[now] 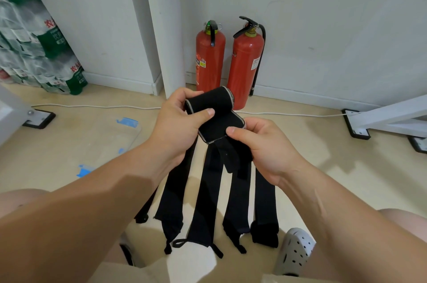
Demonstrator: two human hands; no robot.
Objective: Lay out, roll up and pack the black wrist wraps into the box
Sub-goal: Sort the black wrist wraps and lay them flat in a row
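A black wrist wrap point(211, 100) with a grey edge is partly rolled up in the air between both hands. My left hand point(178, 121) grips the roll, thumb pressed on its front. My right hand point(265, 146) pinches the flat, unrolled end point(219, 126) just below the roll, thumb on top. Several other black wrist wraps point(203, 204) lie stretched out side by side on the floor beneath my hands, their thumb loops nearest me. A clear plastic box point(111, 134) with blue clips sits on the floor to the left.
Two red fire extinguishers point(210, 60) stand against the white wall ahead. A white cable point(92, 106) runs along the floor. White frame legs point(388, 118) with black feet stand right and left. Bottled water packs point(34, 40) are stacked far left. A grey clog point(293, 252) is near my right knee.
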